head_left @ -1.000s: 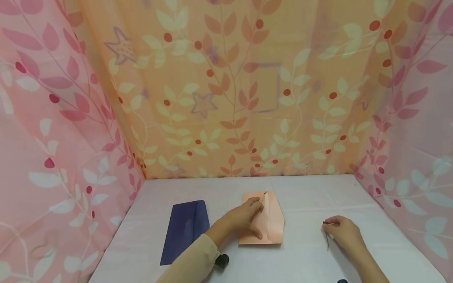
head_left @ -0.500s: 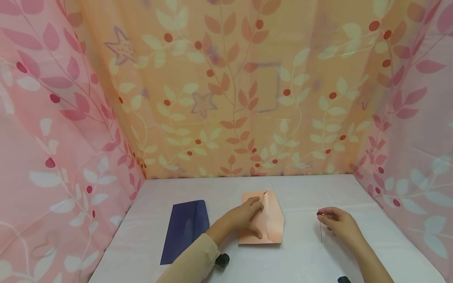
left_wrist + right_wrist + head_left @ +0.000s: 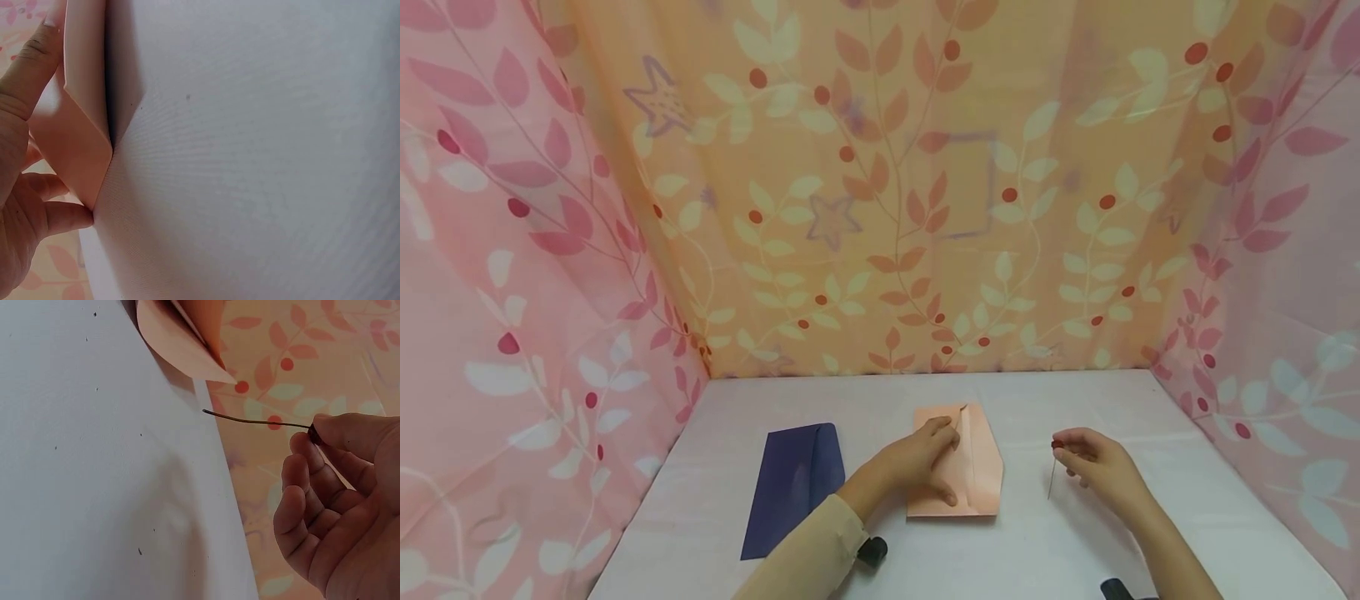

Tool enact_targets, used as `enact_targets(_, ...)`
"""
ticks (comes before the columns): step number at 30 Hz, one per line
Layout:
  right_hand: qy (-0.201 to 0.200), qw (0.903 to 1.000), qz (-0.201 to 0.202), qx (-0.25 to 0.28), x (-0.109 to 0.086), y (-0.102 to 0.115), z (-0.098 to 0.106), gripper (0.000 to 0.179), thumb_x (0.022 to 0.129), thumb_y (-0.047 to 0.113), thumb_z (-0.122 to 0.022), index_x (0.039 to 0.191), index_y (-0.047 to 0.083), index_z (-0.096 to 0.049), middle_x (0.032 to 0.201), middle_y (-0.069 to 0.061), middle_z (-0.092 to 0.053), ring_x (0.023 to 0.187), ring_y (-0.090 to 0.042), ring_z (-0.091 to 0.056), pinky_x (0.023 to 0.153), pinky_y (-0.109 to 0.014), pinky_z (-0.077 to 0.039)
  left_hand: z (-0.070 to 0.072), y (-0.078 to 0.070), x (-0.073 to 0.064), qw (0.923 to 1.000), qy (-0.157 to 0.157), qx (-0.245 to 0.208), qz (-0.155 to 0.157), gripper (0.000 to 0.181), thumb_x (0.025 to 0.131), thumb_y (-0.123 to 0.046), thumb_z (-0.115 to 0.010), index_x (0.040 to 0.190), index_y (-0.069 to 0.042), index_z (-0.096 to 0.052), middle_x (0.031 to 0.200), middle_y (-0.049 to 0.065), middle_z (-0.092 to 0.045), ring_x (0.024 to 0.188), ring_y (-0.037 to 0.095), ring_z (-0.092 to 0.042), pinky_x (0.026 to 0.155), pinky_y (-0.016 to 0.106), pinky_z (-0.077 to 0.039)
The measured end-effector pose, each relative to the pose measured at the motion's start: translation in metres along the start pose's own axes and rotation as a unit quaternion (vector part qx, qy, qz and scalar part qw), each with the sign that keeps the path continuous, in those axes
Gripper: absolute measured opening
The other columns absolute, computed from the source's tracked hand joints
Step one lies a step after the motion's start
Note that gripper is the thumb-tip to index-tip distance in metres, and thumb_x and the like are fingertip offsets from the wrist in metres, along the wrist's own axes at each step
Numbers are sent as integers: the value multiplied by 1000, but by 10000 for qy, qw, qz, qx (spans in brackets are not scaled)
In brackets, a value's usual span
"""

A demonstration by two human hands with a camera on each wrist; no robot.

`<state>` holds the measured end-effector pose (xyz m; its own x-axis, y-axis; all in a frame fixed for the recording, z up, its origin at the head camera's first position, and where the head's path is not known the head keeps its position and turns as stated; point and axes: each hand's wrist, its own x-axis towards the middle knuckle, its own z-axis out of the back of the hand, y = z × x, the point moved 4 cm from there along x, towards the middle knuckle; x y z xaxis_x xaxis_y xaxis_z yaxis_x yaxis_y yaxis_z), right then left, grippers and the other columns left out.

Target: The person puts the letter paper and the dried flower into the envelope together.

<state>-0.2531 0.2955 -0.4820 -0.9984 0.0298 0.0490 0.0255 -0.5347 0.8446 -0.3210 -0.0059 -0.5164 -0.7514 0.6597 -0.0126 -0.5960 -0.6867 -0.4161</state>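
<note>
A peach envelope (image 3: 983, 467) lies on the white table with its pointed flap opened out to the right. My left hand (image 3: 913, 458) rests on its left part, thumb and fingers spread apart. In the left wrist view the envelope's flap (image 3: 84, 56) stands up from the surface beside that hand. To the right, my right hand (image 3: 1105, 471) pinches a small dark-red piece (image 3: 314, 434) between thumb and forefinger. From it extends a thin brown stem (image 3: 250, 421), which hangs down in the head view, above the table and short of the envelope.
A dark blue-purple envelope (image 3: 782, 492) lies left of the peach one, partly covered by the left sleeve (image 3: 808, 554). Black wrist devices show at the left wrist (image 3: 872, 552) and right wrist (image 3: 1117, 589). Patterned curtains (image 3: 880, 208) enclose the table's back and sides.
My right hand has moved left and slightly away from me, carrying the dark-red piece with its stem closer to the peach envelope. My left hand and both envelopes stay in place.
</note>
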Motion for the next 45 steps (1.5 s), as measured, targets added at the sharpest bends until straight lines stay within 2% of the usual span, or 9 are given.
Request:
enact_targets(13, 90, 9996, 218, 163, 13, 24, -19, 38, 97, 28, -73, 125, 4, -64, 110, -18, -73, 82, -24, -67, 62, -31, -56, 5, -2, 0, 10000, -35, -23, 1, 78, 64, -67, -84, 123, -34, -45, 166, 0, -26, 131, 21, -53, 103, 38, -51)
enact_targets(22, 214, 9986, 347, 342, 24, 29, -33, 34, 97, 22, -72, 125, 3, -64, 113, -19, -73, 82, -22, -67, 62, -31, -56, 5, -3, 0, 9999, -46, -73, -75, 77, 64, -65, -86, 122, -34, -45, 166, 1, -27, 130, 22, -53, 102, 37, -51)
enact_targets(36, 417, 9947, 233, 912, 40, 34, -60, 35, 97, 16, -71, 127, 0, -62, 116, -20, -72, 84, -22, -68, 62, -32, -56, 4, -3, 2, 10000, -28, -13, -76, 80, 65, -66, -86, 125, -32, -46, 165, 1, -28, 134, 23, -51, 105, 38, -50)
enact_targets(45, 459, 9939, 57, 1003, 45, 33, -74, 37, 96, 15, -72, 128, -2, -63, 117, -21, -71, 86, -23, -67, 66, -36, -57, 1, 0, 2, 10000, -4, -13, -4, 79, 64, -66, -86, 123, -32, -46, 165, 1, -29, 133, 21, -53, 105, 37, -50)
